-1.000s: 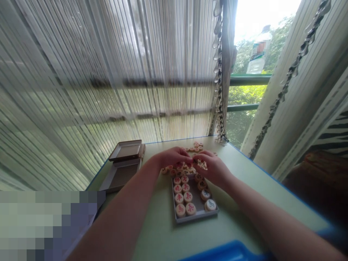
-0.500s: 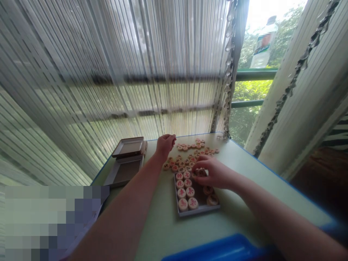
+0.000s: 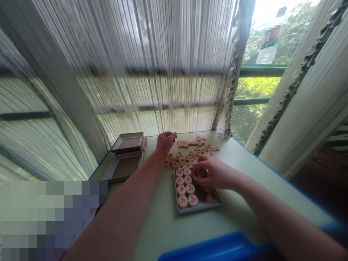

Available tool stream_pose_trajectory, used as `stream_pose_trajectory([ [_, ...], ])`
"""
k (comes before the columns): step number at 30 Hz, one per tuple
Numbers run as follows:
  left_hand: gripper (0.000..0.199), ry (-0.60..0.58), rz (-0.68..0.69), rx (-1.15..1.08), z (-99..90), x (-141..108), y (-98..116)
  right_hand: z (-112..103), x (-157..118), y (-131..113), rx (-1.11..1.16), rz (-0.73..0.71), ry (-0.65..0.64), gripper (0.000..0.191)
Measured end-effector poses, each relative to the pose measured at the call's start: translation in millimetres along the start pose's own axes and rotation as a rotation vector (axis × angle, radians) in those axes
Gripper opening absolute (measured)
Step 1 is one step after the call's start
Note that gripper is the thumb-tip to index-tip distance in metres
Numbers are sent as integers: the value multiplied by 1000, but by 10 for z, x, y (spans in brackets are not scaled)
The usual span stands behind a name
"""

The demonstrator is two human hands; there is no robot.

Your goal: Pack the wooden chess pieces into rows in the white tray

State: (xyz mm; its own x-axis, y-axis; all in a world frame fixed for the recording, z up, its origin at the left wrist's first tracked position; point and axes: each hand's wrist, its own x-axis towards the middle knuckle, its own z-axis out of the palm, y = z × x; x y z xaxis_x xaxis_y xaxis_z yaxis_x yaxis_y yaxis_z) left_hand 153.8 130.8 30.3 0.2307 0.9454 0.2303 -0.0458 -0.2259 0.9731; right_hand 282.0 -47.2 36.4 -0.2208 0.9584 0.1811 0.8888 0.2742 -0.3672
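A shallow box tray (image 3: 199, 209) holds two columns of round Chinese chess pieces (image 3: 181, 189) with red characters on its left side. My right hand (image 3: 213, 172) reaches over the tray's right half, thumb and fingers curled round a chess piece (image 3: 201, 173) at its far end. More pieces, partly in shadow, lie below that hand along the right wall. My left hand (image 3: 165, 142) hovers by the loose pieces, fingertips pressed together; whatever they may pinch is too small to make out. Beyond the tray, several loose chess pieces (image 3: 182, 161) lie scattered.
On the left of the pale green table (image 3: 160, 217) stand another open tray (image 3: 123, 168) and a brown-rimmed box part (image 3: 127, 141). A blue object (image 3: 209, 246) lies at the near edge. Striped curtains (image 3: 163, 43) hang behind, and a bottle (image 3: 272, 40) shows at the window.
The view has shifted slightly, so the tray and table appear a little higher. Both hands keep nearly the same place and closed shape.
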Motion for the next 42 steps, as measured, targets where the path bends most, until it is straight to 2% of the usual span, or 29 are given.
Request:
stream_pose_trajectory([
  [5, 20, 7, 1, 6, -28, 6, -2, 54, 26, 27, -18, -5, -11, 22],
  [13, 17, 41, -91, -111, -62, 20, 7, 58, 28, 33, 4, 1, -23, 26],
  [22, 17, 65, -100, -126, -70, 28, -8, 17, 21, -15, -25, 80, -39, 15],
  [32, 16, 61, -112, -96, -72, 41, -28, 82, 54, 5, -121, 51, 40, 18],
  [38, 15, 92, -145, -102, -108, 31, -32, 82, 54, -14, -84, 37, 45, 18],
  [42, 15, 104, -137, -65, -107, 26, -41, 46, 69, 63, -7, 56, 84, 19],
])
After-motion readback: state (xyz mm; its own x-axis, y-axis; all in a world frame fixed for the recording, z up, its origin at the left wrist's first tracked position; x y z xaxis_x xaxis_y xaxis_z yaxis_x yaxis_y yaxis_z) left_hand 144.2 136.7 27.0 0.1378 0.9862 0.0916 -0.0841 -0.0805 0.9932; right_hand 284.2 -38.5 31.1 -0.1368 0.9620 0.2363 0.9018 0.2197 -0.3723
